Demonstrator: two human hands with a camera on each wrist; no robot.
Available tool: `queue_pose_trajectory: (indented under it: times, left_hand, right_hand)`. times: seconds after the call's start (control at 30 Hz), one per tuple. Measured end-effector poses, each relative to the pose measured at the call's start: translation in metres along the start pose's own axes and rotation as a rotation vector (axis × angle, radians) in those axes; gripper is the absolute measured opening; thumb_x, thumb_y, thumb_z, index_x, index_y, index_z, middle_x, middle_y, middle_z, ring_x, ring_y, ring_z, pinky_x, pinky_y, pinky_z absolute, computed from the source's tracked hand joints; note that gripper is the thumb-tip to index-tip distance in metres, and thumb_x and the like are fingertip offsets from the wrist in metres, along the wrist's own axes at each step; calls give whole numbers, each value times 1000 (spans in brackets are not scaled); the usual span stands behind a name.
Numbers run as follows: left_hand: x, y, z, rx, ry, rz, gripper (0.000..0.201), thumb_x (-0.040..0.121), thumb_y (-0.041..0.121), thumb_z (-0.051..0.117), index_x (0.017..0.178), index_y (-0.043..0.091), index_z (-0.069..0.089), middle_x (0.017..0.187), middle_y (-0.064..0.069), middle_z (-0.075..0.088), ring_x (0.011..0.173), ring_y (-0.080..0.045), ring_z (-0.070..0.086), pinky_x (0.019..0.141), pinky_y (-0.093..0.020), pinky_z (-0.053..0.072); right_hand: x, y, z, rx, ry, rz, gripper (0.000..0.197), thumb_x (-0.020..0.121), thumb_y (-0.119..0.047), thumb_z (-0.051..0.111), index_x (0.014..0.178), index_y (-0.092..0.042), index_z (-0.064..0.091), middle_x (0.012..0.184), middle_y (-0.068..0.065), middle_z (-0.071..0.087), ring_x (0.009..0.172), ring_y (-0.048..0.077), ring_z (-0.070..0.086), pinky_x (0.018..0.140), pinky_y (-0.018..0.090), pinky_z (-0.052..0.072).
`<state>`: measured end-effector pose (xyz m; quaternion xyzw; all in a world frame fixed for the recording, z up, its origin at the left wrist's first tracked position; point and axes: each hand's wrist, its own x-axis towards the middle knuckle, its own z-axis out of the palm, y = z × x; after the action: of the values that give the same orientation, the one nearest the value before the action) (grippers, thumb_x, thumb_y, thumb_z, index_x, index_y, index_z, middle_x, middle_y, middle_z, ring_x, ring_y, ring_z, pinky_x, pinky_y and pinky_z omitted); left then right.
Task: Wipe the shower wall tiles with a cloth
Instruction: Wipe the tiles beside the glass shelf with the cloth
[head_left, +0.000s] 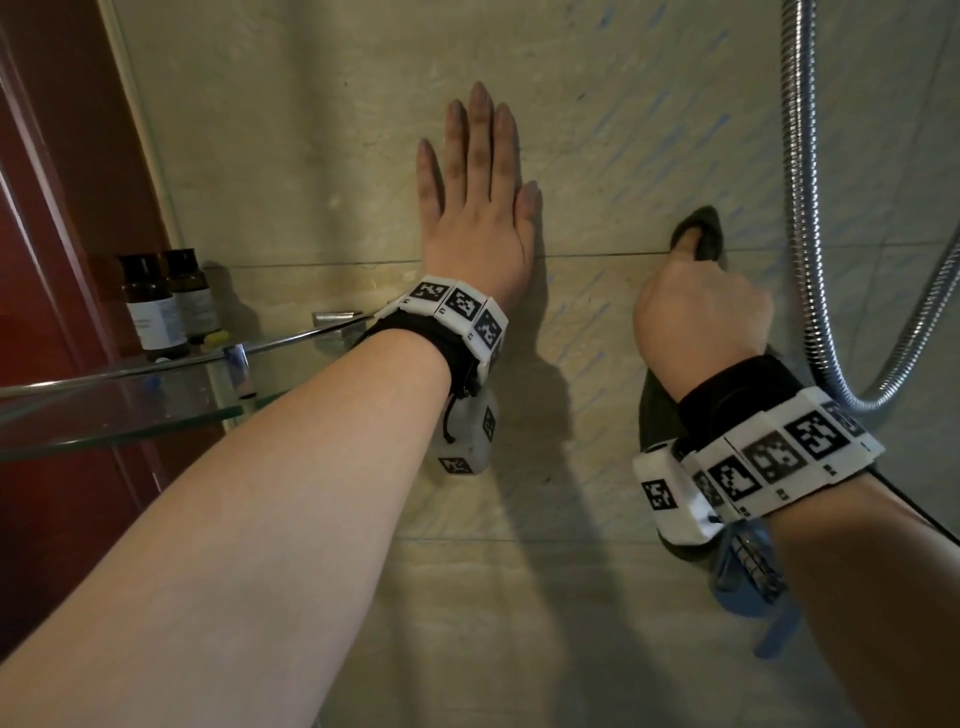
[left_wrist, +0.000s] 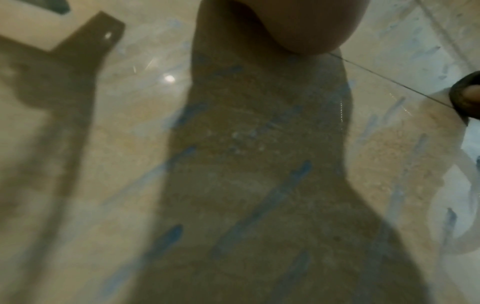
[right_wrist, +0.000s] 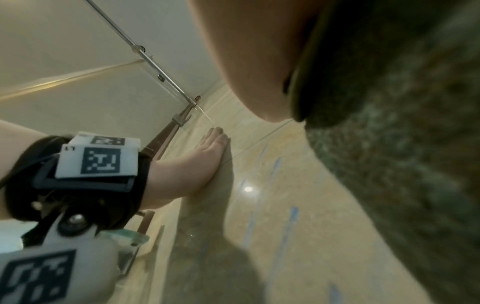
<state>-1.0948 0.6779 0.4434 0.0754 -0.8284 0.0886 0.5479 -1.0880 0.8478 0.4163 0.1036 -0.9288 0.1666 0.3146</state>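
Beige wall tiles (head_left: 322, 156) carry faint blue streaks (head_left: 670, 130) on their right part. My left hand (head_left: 475, 176) lies flat against the wall with straight fingers, palm on the tile. To its right my right hand (head_left: 701, 317) is curled round a dark green cloth (head_left: 698, 231) and presses it on the wall at a grout line. The cloth (right_wrist: 394, 144) fills the right wrist view beside my hand; my left hand (right_wrist: 207, 152) shows there flat on the tile. In the left wrist view the streaked tile (left_wrist: 259, 185) lies in shadow, with the cloth (left_wrist: 465, 98) at the right edge.
A glass corner shelf (head_left: 114, 410) with a chrome rail sits at the left and bears two small brown bottles (head_left: 150, 306). A red-brown door frame (head_left: 57, 208) stands beside it. A chrome shower hose (head_left: 810, 249) loops down at the right.
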Motion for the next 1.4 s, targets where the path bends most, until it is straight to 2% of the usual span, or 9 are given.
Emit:
queue_pose_trajectory:
  times: [0.13, 0.33, 0.53, 0.63, 0.77, 0.83, 0.97, 1.13, 1.4]
  left_hand:
    - [0, 0, -1, -6, -5, -1, 59, 103, 34, 16, 154, 7, 4, 162, -13, 1, 149, -29, -2, 118, -47, -8]
    - [1, -1, 0, 0, -19, 5, 59, 102, 35, 14, 154, 7, 3, 162, -13, 0, 149, -29, -2, 117, -46, -9]
    - [1, -2, 0, -3, -17, 11, 60, 102, 36, 13, 154, 7, 2, 162, -14, 0, 149, -29, -2, 117, -47, -9]
    - [0, -2, 1, -10, -3, 8, 60, 102, 35, 15, 154, 8, 3, 162, -13, 0, 149, -28, -2, 118, -47, -8]
    - [0, -1, 1, -10, 10, 11, 59, 103, 35, 16, 154, 7, 4, 162, -13, 2, 149, -28, 0, 119, -47, -6]
    - [0, -1, 0, -6, 7, 6, 60, 103, 35, 16, 154, 7, 4, 162, -13, 1, 149, -28, -1, 119, -47, -6]
    - [0, 0, -1, -3, -5, 1, 60, 103, 34, 16, 154, 7, 3, 162, -14, 1, 149, -29, -2, 119, -48, -6]
    - [0, 1, -1, 4, -27, -2, 59, 103, 34, 16, 154, 8, 0, 162, -13, -2, 149, -29, -4, 118, -48, -8]
    - [2, -1, 0, -2, -25, 6, 60, 101, 35, 11, 154, 8, 2, 162, -14, 0, 149, -29, -2, 117, -48, -9]
  right_hand:
    - [2, -15, -3, 49, -9, 9, 55, 95, -7, 35, 144, 10, 15, 119, 20, 60, 107, 36, 58, 80, 38, 42]
    - [-6, -46, 3, -19, -16, -170, 46, 98, -10, 33, 141, 4, 29, 111, 16, 63, 99, 33, 61, 66, 34, 31]
    - [-2, -38, 1, -81, 31, -221, 55, 99, -14, 32, 151, -16, 15, 97, 15, 64, 85, 34, 61, 59, 35, 29]
    - [0, -28, -4, -102, 18, -172, 61, 97, -12, 32, 151, -11, 4, 103, 17, 63, 89, 35, 62, 61, 34, 30]
    - [4, -13, -9, -91, -3, -75, 65, 92, -4, 35, 147, 5, 2, 116, 20, 61, 101, 39, 60, 70, 36, 35]
    - [4, -7, -10, -88, -35, -33, 64, 91, -2, 36, 145, 11, 4, 119, 21, 60, 104, 38, 59, 78, 37, 40]
    - [4, -7, -14, -55, -93, 20, 59, 92, -3, 36, 141, 16, 11, 116, 23, 59, 103, 36, 59, 73, 36, 37]
    - [3, -21, -18, -51, -126, -11, 48, 94, -2, 35, 137, 17, 24, 124, 23, 56, 112, 37, 55, 85, 40, 43]
    - [-6, -49, -1, -107, -73, -197, 61, 94, -4, 34, 143, 14, 4, 113, 17, 62, 100, 31, 60, 66, 34, 33]
